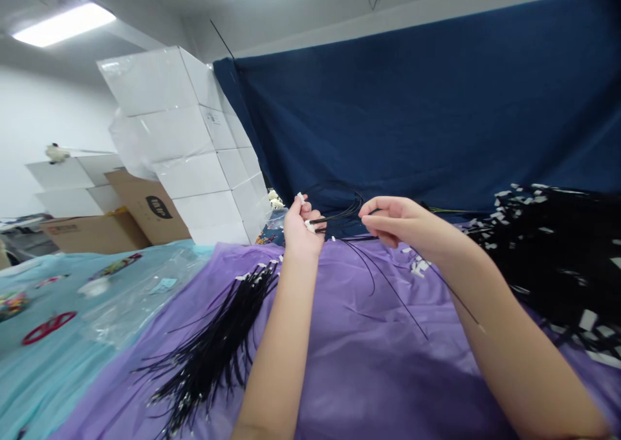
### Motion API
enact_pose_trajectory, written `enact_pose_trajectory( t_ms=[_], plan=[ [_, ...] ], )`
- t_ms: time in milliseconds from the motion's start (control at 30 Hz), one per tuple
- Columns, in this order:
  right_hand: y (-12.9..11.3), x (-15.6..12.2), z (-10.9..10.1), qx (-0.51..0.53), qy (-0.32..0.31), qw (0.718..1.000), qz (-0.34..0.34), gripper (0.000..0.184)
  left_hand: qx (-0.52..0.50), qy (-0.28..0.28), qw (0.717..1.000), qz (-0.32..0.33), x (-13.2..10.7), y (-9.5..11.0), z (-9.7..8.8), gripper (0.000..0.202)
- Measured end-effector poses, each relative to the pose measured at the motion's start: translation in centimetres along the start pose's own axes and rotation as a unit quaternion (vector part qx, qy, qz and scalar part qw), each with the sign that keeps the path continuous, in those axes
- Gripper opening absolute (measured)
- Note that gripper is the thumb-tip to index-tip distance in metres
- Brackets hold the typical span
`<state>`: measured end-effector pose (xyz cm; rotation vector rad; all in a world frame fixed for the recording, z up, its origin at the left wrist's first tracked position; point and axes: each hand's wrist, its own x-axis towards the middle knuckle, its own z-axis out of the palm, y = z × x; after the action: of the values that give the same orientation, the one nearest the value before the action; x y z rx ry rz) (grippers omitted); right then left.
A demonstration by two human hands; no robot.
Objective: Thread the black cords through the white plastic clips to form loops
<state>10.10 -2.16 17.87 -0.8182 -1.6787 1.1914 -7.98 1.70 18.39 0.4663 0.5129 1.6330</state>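
Black cords (334,217) are clasped in the left hand (299,228); whether the curled right hand (395,219) grips is unclear.

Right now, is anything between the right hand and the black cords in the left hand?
No, nothing visible. The black cords, held in the left hand, curve close to the right hand; whether they touch is unclear.

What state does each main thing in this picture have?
Bare left grip: closed on thin black cords with white tabs.
Bare right grip: curled, hold unclear.
Black cord bundle with white ends: loosely fanned out.
Large mass of black cords: heaped.
Red-handled scissors: lying flat, blades unclear.
Long white ceiling light: lit.
Dark-blue fabric sheet: hanging, creased.
White cardboard boxes: stacked.
Purple sheet: spread, creased.
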Motion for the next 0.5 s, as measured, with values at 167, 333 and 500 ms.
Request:
enact_pose_trajectory(
  t_ms=[167, 333, 500],
  plan=[
    [-0.3, -0.2, -2.6, 0.061, 0.090, 0.994, -0.002, 0.041, 0.008, 0.010, 0.999, 0.044, -0.3, 0.3, 0.1, 0.016],
    [-0.5, -0.3, -3.3, 0.127, 0.132, 0.982, -0.035, 0.039, 0.017, 0.011, 0.997, 0.078, -0.4, 0.4, 0.2, 0.013],
    [-0.6, 0.4, -4.4, 0.290, 0.193, 0.935, -0.069, 0.016, 0.030, 0.001, 0.995, 0.093, -0.4, 0.2, 0.1, 0.012]
  ],
)
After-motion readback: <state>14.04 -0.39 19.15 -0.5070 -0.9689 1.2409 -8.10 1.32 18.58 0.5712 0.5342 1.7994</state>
